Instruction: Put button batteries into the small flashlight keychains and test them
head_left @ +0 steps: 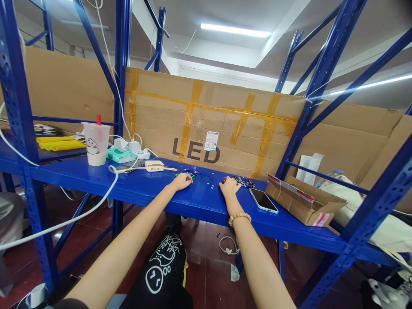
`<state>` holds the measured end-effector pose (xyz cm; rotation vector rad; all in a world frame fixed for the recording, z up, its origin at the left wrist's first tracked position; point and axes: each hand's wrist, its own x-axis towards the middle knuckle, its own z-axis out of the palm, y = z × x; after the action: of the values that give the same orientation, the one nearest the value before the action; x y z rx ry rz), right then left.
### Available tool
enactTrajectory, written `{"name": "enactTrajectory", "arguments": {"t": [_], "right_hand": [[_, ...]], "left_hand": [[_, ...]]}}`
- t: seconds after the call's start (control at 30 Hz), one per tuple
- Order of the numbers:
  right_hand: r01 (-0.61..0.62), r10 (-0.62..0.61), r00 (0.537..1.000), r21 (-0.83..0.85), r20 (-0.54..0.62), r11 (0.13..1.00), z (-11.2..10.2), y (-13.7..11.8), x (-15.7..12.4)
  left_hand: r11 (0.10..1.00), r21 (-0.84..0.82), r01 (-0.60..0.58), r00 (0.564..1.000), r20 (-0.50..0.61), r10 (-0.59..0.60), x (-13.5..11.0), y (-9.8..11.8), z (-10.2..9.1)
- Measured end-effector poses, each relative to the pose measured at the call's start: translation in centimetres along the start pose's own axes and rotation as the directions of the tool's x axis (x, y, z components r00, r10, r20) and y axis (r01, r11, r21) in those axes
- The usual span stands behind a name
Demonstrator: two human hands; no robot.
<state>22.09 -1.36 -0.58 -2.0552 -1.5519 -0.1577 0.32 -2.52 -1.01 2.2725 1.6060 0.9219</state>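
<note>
Small shiny parts (192,173) beside left hand (182,182), right hand (230,186), palm-down, empty, cardboard (206,116) printed LED

Small glossy green and blue pieces (192,173) are strewn across the blue steel shelf (141,186), and a second such cluster (244,182) is heaped farther right.

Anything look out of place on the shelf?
Yes: small coloured pieces lie loose on the blue shelf beside the left hand, and a white cable droops over the shelf's front edge.
</note>
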Motion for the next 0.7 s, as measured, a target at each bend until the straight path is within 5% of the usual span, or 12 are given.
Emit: {"name": "enactTrajectory", "arguments": {"t": [0.53,0.7], "right_hand": [[0.043,-0.051,0.995,0.09,0.091,0.995,-0.04,0.0,0.3],[0.161,-0.184,0.973,0.162,0.139,0.974,-0.16,-0.26,0.0]], "left_hand": [[1.0,0.012,-0.019,1.0,-0.004,0.019,0.17,-0.31,0.09],[1.0,0.015,-0.019,1.0,-0.015,0.02,0.25,-0.41,0.25]]}}
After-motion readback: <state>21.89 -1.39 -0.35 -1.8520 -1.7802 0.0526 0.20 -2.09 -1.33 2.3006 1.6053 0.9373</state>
